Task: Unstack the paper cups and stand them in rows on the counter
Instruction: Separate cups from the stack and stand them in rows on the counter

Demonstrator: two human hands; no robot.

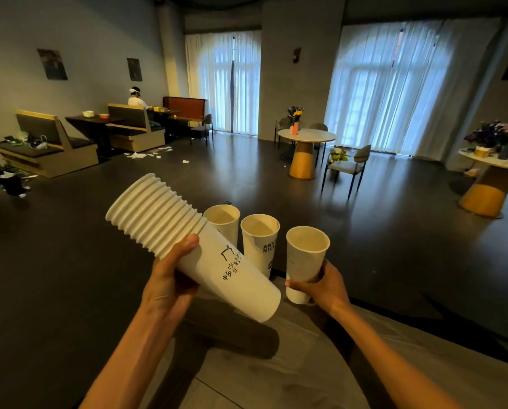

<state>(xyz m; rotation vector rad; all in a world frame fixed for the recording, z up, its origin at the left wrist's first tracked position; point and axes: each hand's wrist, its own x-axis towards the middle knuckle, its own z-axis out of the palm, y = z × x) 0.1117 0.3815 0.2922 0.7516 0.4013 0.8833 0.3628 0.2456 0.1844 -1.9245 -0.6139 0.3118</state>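
Left hand [170, 278] at lower centre of the frame, fingers and thumb wrapped round a stack of white paper cups [188, 246], tilted with rims toward upper left and base toward lower right. Black handwriting on the outermost cup. Right hand [320, 286] right of centre, fingers curled round the lower part of a single paper cup [304, 261], upright, mouth open upward. Two more paper cups upright behind, near the counter's [276, 364] far edge: one [222, 221] just right of the stack's rims, another with black print [260, 240] between it and the held cup. Round table with a flower vase [306, 135] in the middle distance.
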